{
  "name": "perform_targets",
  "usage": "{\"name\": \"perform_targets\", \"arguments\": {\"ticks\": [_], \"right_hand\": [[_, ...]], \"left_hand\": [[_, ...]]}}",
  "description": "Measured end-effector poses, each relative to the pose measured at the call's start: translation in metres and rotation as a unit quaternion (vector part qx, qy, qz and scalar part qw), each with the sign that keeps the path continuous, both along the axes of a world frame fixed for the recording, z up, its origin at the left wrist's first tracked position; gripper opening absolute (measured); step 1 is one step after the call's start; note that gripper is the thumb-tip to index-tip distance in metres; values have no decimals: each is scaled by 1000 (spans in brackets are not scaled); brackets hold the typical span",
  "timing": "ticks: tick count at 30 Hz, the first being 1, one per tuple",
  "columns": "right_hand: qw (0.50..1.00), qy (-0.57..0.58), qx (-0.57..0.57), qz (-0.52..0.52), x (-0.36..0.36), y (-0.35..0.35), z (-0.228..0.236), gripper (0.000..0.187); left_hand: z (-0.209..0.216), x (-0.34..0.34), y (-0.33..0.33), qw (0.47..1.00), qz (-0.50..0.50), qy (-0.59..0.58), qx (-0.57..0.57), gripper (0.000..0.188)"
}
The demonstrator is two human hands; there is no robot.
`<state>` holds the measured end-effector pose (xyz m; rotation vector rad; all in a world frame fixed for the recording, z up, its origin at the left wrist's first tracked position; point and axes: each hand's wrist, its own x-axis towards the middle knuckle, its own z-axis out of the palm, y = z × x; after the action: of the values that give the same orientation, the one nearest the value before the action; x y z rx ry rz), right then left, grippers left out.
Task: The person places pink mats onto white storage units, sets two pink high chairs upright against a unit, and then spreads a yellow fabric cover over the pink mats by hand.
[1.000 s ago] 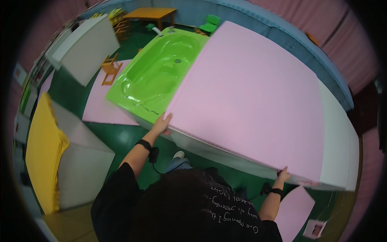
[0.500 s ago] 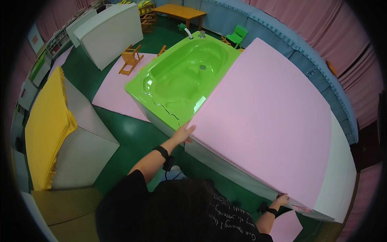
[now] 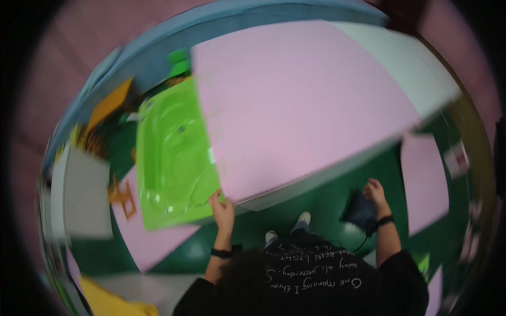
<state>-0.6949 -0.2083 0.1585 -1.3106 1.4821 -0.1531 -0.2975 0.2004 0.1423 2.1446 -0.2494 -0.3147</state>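
— Hands are apart: the left hand meets the near-left corner of a broad, flat pink sheet, material unclear, and blur hides whether it grips. The right hand stands clear of the sheet, fingers bent, beside a dark, blurred object I cannot identify or confirm as held.

— Where does the sheet sit?

— Atop a long white box-shaped unit, just beside a glossy green bathtub.

— Risks?

— Skew, in my judgement. Force at one corner alone could swing the sheet toward the bathtub's rim and pinch fingers between them.

— Surface and room?

— Sheet appears smooth. Floor is dark green and shiny; pale pink mats lie to either side, whose edges could catch a foot. Leftward, a small orange-brown wooden chair and a white upright block; blue covering lines the far side.
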Motion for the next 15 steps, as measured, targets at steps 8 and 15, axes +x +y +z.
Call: {"name": "perform_targets", "arguments": {"ticks": [8, 15], "right_hand": [[998, -5, 25, 55, 59, 16, -46, 26], [994, 34, 93, -55, 42, 43, -70, 25]], "left_hand": [[45, 28, 19, 991, -64, -111, -23, 16], [43, 39, -2, 981, -175, -85, 3, 12]]}}
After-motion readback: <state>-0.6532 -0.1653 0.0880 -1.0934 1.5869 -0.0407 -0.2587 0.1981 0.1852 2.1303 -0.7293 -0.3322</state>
